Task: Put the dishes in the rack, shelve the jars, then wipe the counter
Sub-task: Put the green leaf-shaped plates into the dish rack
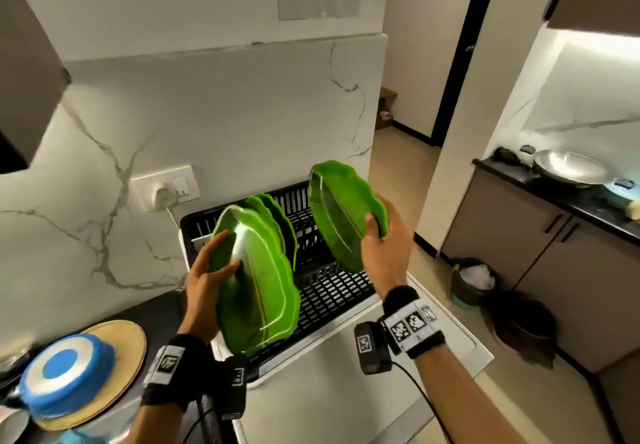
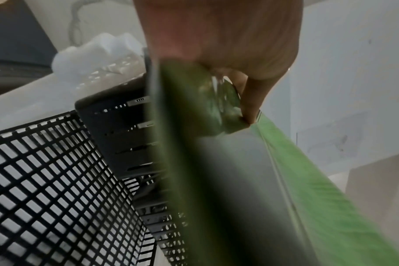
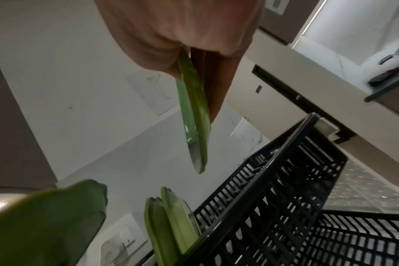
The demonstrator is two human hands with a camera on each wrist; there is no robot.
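I see two leaf-shaped green plates held on edge over the black dish rack (image 1: 332, 291). My left hand (image 1: 221, 256) grips the nearer green plate (image 1: 256, 284) by its left rim, thumb on the face, low over the rack's front left. My right hand (image 1: 377, 225) pinches the second green plate (image 1: 339, 208) by its right rim, higher, over the rack's right side. Two more green plates (image 1: 277, 215) stand upright at the rack's back left. The left wrist view shows my left hand (image 2: 216, 45) on its plate (image 2: 194, 144); the right wrist view shows my right hand (image 3: 182, 27) on its plate (image 3: 195, 117).
The rack sits on a white drain tray (image 1: 450, 333) at the counter's right end. A blue-and-white round dish (image 1: 65, 371) on a woven mat (image 1: 128, 346) lies at lower left. A wall socket (image 1: 166, 191) with a plug is behind. A bin (image 1: 474, 281) stands on the floor.
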